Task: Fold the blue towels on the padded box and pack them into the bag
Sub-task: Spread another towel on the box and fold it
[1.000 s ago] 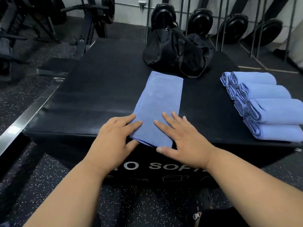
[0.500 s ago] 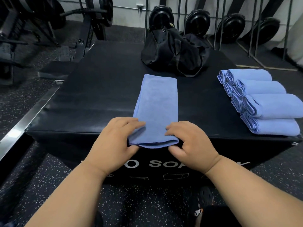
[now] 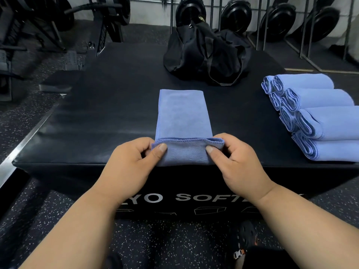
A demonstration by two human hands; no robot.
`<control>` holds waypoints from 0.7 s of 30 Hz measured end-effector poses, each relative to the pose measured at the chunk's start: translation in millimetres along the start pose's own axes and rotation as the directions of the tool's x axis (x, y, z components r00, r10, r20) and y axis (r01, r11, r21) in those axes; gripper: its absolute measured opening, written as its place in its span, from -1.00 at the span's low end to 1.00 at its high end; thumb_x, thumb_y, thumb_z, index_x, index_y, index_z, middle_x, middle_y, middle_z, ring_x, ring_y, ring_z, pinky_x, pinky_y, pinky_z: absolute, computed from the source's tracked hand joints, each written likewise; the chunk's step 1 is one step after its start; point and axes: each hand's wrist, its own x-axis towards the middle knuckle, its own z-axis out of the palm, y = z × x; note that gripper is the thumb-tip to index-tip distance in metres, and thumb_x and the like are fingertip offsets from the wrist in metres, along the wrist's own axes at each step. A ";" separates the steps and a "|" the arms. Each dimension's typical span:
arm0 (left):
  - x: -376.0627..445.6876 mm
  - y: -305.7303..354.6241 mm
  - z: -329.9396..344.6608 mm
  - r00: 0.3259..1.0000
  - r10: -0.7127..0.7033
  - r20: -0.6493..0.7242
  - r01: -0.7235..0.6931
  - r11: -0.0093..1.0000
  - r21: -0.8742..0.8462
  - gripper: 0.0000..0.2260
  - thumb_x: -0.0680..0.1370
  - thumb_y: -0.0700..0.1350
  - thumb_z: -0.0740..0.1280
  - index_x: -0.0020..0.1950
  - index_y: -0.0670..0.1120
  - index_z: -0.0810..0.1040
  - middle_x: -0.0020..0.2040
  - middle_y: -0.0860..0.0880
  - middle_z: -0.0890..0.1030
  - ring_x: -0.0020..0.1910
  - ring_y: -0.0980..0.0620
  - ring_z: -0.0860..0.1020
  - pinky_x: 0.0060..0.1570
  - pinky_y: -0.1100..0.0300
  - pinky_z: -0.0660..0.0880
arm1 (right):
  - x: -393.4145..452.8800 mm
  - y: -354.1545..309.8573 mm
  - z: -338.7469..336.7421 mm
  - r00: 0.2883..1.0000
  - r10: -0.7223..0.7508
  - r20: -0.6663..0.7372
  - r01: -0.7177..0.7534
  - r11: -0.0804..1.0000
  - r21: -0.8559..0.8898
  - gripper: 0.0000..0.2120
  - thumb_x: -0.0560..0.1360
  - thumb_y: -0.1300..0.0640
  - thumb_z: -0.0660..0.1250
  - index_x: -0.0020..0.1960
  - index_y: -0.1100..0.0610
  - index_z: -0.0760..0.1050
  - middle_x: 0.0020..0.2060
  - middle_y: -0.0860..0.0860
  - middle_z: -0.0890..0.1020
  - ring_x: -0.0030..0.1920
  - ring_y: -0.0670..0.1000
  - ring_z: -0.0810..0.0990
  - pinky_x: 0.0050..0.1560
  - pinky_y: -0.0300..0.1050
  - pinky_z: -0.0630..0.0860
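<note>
A blue towel (image 3: 182, 115), folded into a long strip, lies on the black padded box (image 3: 108, 113), running away from me. Its near end is turned over into a short flap at the box's front edge. My left hand (image 3: 134, 162) pinches the flap's left corner, thumb on top. My right hand (image 3: 233, 158) pinches the right corner the same way. Several rolled blue towels (image 3: 318, 117) are stacked at the box's right side. The black bag (image 3: 206, 55) slumps at the far edge of the box, behind the strip.
Black weight plates on a rack (image 3: 235, 12) line the wall behind the bag. Gym machines (image 3: 48, 26) stand on the speckled rubber floor at the left. A metal strip (image 3: 21, 140) runs along the floor left of the box. A shoe (image 3: 244, 239) shows below.
My hands went from lying flat on the towel's near end to pinching its corners. The near end has been lifted and turned over away from me into a flap.
</note>
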 end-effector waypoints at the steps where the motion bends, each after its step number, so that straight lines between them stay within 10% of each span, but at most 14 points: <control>1: 1.7 2.5 2.1 1.000 -0.015 -0.011 0.015 1.000 -0.008 -0.59 0.64 0.18 0.36 -0.20 -0.12 0.46 -0.35 0.10 0.40 -0.35 0.15 0.36 -0.32 0.24 0.33 | 1.2 0.3 0.2 1.000 0.030 -0.003 -0.030 0.999 0.041 -0.91 0.63 0.11 0.37 0.02 -0.06 0.62 -0.12 -0.06 0.70 -0.08 0.00 0.64 0.00 -0.07 0.56; 8: 9.6 14.0 14.9 0.985 -0.117 -0.130 0.118 0.993 -0.002 -0.65 0.60 0.18 0.41 -0.18 -0.06 0.51 -0.35 0.04 0.48 -0.39 0.14 0.39 -0.29 0.10 0.39 | 9.8 7.0 4.1 0.989 0.149 -0.022 -0.147 0.987 0.065 -0.77 0.62 0.08 0.39 0.22 -0.18 0.52 -0.36 -0.02 0.53 -0.37 -0.14 0.45 -0.25 -0.30 0.41; 21: 19.7 21.9 24.0 0.945 -0.189 -0.265 0.235 0.960 0.153 -0.83 0.55 0.12 0.44 -0.13 0.11 0.52 -0.30 0.14 0.60 -0.30 0.13 0.55 -0.29 0.14 0.41 | 28.7 13.6 2.9 0.983 0.184 0.022 -0.178 0.968 -0.179 -0.69 0.62 -0.05 0.35 0.33 -0.25 0.42 -0.35 -0.07 0.52 -0.28 -0.08 0.54 -0.21 -0.13 0.46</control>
